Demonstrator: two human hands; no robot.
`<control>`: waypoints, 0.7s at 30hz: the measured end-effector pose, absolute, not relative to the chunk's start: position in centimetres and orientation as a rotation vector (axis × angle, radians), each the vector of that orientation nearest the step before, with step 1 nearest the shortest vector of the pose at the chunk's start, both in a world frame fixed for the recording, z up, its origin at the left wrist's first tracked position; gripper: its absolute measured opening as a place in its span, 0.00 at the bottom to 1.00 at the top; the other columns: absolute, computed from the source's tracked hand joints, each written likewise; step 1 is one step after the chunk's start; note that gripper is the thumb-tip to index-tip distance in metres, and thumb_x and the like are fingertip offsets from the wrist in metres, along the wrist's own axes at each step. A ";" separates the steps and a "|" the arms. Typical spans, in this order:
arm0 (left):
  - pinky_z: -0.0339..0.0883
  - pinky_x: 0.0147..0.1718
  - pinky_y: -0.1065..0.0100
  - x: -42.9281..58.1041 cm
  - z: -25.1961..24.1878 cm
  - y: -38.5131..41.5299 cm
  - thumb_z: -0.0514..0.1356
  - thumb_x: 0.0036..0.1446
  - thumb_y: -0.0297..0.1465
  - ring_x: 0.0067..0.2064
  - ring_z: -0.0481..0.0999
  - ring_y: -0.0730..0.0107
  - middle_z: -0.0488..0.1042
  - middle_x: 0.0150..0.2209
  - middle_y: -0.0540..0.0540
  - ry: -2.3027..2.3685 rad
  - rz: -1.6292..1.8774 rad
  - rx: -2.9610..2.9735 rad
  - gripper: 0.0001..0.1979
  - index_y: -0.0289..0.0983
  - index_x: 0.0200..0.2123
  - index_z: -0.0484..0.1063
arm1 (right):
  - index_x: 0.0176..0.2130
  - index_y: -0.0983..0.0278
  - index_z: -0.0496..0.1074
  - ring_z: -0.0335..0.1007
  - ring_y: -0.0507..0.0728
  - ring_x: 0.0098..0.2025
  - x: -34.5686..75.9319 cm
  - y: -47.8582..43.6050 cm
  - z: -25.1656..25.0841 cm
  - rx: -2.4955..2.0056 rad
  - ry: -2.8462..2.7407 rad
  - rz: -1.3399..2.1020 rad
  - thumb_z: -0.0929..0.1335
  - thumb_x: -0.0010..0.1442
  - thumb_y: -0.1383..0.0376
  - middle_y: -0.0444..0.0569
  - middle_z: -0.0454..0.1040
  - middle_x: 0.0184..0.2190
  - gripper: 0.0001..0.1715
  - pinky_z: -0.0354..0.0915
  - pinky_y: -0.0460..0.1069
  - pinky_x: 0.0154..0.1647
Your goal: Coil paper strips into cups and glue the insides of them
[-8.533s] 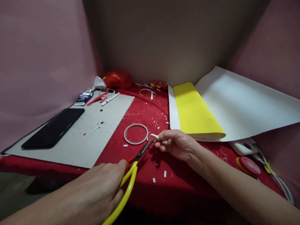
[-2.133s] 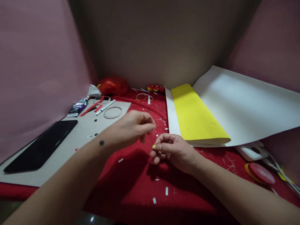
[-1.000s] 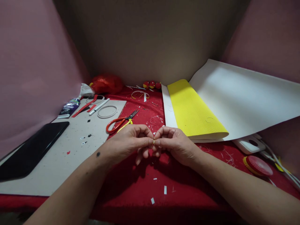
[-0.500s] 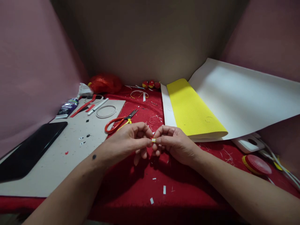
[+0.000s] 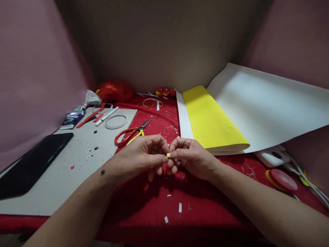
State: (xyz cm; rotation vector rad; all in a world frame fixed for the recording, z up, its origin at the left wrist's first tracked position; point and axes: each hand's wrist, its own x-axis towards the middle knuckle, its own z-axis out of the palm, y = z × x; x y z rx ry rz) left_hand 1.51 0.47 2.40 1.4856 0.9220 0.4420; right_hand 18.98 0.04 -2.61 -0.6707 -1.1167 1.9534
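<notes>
Between the fingertips of both hands is a tiny yellow piece with a white face [image 5: 168,155], too small to make out fully. My left hand [image 5: 149,152] pinches it from the left with thumb and forefinger. From the right, my right hand [image 5: 189,154] pinches the same piece, so the two hands almost meet. Just beyond my left hand lie scissors [image 5: 128,133] with one red and one yellow handle, blades pointing away. Small white scraps [image 5: 180,207] rest on the red cloth [image 5: 144,212] below the hands.
At left, a grey board [image 5: 59,171] carries a black phone-like slab [image 5: 36,164], a tube [image 5: 73,117], a pen [image 5: 106,116] and a ring [image 5: 115,121]. Yellow corrugated paper [image 5: 213,123] and a white sheet [image 5: 264,106] lie right. Small red-and-yellow balls [image 5: 166,92] sit at the back.
The fingers have shifted very slightly around the tiny piece, and more of its white face shows. The surrounding things lie as before.
</notes>
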 end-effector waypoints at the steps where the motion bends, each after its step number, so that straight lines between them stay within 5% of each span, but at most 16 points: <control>1: 0.64 0.17 0.76 1.5 2.4 0.5 0.58 0.50 0.29 0.23 0.70 0.76 0.73 0.26 0.48 0.923 0.446 1.500 0.06 0.36 0.31 0.62 | 0.31 0.66 0.66 0.71 0.50 0.21 19.0 0.1 -2.6 -0.665 -1.117 1.959 0.70 0.49 0.68 0.46 0.75 0.21 0.09 0.66 0.44 0.23; 21: 0.60 0.16 0.80 1.8 2.1 -0.1 0.55 0.53 0.25 0.20 0.68 0.82 0.71 0.22 0.55 0.905 0.549 1.624 0.02 0.36 0.31 0.63 | 0.31 0.65 0.67 0.70 0.50 0.19 19.3 0.0 -2.4 -0.672 -1.230 1.876 0.71 0.48 0.69 0.42 0.72 0.18 0.08 0.64 0.43 0.19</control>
